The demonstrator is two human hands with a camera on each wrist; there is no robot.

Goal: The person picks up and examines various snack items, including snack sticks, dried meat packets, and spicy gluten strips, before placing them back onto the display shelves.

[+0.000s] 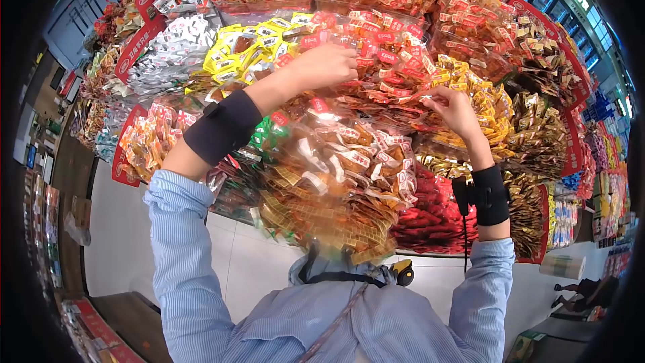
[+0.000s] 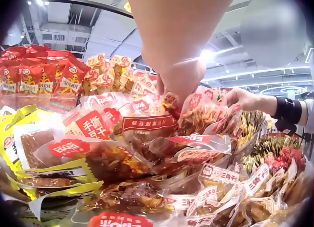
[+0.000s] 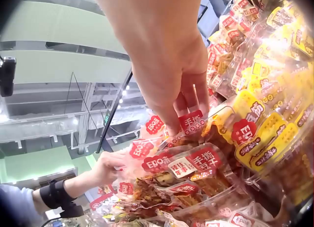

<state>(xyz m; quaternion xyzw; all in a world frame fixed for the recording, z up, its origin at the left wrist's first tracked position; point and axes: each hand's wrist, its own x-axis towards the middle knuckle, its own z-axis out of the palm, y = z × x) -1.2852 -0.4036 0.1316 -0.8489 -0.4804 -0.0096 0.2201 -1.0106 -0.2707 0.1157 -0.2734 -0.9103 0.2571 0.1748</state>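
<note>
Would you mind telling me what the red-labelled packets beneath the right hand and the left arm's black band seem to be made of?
Red-labelled packets: probably glossy, clear plastic film, since they catch highlights and show their contents. Black band: perhaps matte fabric or neoprene, given its dull surface.

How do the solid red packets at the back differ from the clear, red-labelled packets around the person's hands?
The red packets are opaque; the clear packets show brownish contents. In the left wrist view, the red packets stand mostly upright, while the clear packets lie tilted and overlapping. Both carry printing.
</note>
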